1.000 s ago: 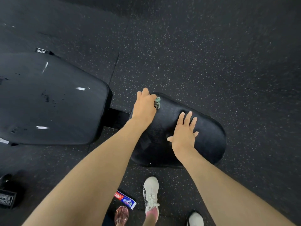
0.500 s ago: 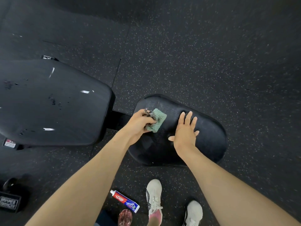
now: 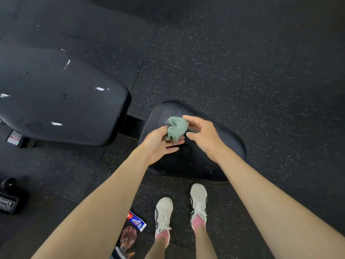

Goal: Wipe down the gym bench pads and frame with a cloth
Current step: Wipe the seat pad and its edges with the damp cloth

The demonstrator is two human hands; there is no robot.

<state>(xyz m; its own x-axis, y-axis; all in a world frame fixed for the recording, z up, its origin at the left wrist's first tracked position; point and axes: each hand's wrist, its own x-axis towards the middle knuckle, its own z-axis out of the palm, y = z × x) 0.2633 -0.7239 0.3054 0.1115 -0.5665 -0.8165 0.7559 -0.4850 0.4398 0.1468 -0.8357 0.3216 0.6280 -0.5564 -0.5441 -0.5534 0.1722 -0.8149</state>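
A bunched green cloth (image 3: 176,128) with a checkered corner sits in my left hand (image 3: 159,143), held up above the small black seat pad (image 3: 225,146). My right hand (image 3: 202,136) hovers just right of the cloth, fingers spread, its fingertips at the cloth's edge. The large black back pad (image 3: 61,101), scuffed with white marks, lies to the left. A black frame bar (image 3: 133,125) joins the two pads.
Speckled black rubber floor all around. A toothpaste-like tube (image 3: 137,223) and a dark packet (image 3: 128,238) lie by my left shoe (image 3: 163,214). My right shoe (image 3: 198,202) stands beside the seat pad. A black block with white lettering (image 3: 8,201) sits at far left.
My left hand lifted the cloth off the seat pad and turned palm up. My right hand left the pad and came up beside the cloth.
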